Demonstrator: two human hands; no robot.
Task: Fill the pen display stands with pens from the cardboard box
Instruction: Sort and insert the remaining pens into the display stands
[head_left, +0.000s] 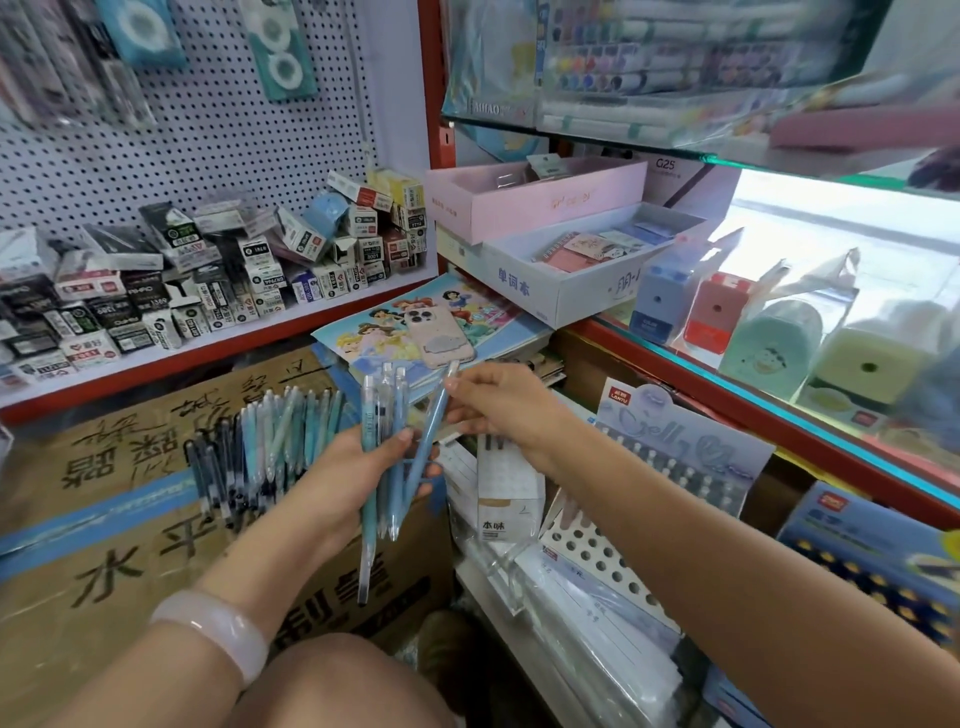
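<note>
Phone on cartoon book; blurry, perhaps pencil sharpeners.

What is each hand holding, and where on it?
Left hand grips a bunch of pens around their middles. Right hand pinches one blue pen near its top.

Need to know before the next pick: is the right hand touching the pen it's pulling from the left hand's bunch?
Touching. Head view: right hand pinches the blue pen near its top.
</note>
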